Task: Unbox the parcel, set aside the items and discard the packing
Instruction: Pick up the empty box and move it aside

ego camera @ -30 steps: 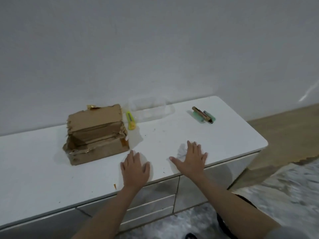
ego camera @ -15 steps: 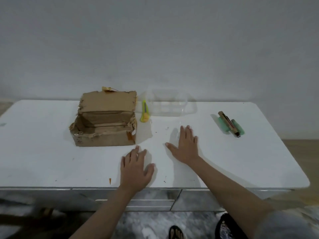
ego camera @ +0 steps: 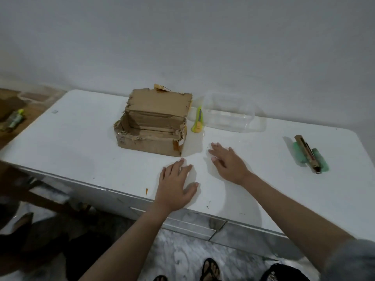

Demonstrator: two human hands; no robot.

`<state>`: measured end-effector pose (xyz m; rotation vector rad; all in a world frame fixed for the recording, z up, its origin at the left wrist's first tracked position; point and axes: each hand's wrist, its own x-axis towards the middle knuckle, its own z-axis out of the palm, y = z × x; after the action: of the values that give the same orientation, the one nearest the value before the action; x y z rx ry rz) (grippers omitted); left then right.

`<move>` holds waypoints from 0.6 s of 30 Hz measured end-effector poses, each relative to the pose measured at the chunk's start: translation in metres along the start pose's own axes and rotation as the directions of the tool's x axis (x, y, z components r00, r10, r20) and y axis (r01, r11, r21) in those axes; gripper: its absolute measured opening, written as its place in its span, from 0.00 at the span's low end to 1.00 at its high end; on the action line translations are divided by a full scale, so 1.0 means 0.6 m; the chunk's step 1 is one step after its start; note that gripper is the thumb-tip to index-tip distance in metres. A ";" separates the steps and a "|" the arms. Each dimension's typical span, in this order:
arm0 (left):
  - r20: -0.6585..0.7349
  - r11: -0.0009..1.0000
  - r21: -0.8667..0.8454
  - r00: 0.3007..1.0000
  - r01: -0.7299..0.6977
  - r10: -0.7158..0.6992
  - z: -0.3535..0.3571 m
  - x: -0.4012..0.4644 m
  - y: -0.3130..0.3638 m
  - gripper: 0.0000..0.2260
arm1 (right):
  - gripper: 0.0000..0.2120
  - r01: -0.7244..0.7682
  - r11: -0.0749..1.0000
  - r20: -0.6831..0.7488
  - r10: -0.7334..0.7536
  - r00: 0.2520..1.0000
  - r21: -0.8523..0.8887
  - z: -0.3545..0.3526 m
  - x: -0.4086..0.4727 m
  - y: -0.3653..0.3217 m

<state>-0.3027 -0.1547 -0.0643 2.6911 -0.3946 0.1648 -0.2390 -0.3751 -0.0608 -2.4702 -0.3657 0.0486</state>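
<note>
White and glossy, the surface (ego camera: 81, 151) runs along a plain grey wall, and both of your hands lie flat on its near half with nothing in either grip: the left hand (ego camera: 175, 186) spread near the front edge, the right hand (ego camera: 228, 162) just behind and beside it, fingers splayed. The cardboard parcel (ego camera: 151, 128) sits just beyond your left hand, lid flap standing up at the back, its inside looking bare from here, so it seems emptied and is likely the packing left to discard. The torn rim is ragged and soft; if you lift it by one wall it may buckle or shed scraps, and small bits already dot the surface. The yellow-green utility knife (ego camera: 197, 122) lies just beside the box's right wall, between it and the clear plastic container (ego camera: 233, 115); you cannot tell whether the blade is out, so a careless sweep of the box to the right could knock it or catch your fingers. The container is nearly invisible against the white, easy to bump. Well apart on the right lie the green-and-brown items (ego camera: 308, 157), apparently set aside already and near that end's edge. Another small green object (ego camera: 15, 119) lies on the floor to the far left, and your sandalled feet stand close under the front edge.
</note>
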 end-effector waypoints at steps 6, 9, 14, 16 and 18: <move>-0.001 1.000 -0.008 1.000 0.010 -0.010 0.002 -0.001 0.001 0.26 | 0.08 0.135 0.991 -0.202 -0.135 0.970 -0.013 0.021 -0.056 0.002; 0.002 1.000 -0.008 1.000 0.006 -0.006 0.002 0.000 0.001 0.26 | 0.02 0.139 0.987 -0.225 -0.154 0.962 -0.081 0.017 -0.067 -0.002; 0.013 1.000 0.009 1.000 -0.004 0.004 0.005 -0.001 -0.001 0.26 | 0.12 0.099 0.976 -0.271 -0.150 0.951 -0.193 0.010 -0.074 -0.012; 0.011 1.000 0.012 1.000 -0.006 0.005 0.006 -0.001 -0.002 0.26 | 0.18 0.037 0.974 -0.284 -0.101 0.954 -0.223 0.009 -0.078 -0.017; 0.011 1.000 0.013 1.000 -0.007 0.007 0.006 -0.001 -0.002 0.27 | 0.20 0.020 0.954 -0.286 -0.110 0.952 -0.301 0.009 -0.084 -0.020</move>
<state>-0.3029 -0.1550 -0.0684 2.7045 -0.4079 0.1545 -0.2911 -0.3765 -0.0604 -2.7007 -0.3420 -0.4359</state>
